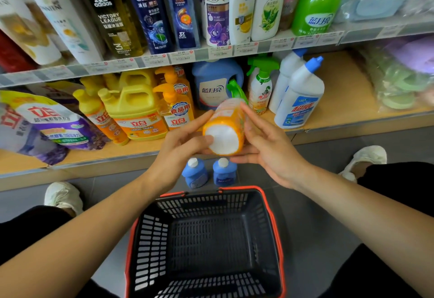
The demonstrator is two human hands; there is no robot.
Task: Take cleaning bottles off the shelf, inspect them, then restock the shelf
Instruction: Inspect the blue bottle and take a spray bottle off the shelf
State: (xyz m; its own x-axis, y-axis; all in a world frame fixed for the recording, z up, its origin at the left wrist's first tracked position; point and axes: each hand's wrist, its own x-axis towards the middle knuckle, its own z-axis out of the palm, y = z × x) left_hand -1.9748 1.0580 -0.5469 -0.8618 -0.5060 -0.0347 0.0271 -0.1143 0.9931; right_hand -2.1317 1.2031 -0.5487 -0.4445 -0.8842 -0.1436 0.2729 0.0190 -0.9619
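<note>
Empty basket (206,239); orange spray bottle (225,128) tilted, white base showing.

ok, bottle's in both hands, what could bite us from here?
1. The spray bottle lies tilted, base toward the camera, held by both hands' fingers; it could slip and fall toward the basket.
2. Two blue bottles stand on the floor right below; a drop could topple them.
</note>
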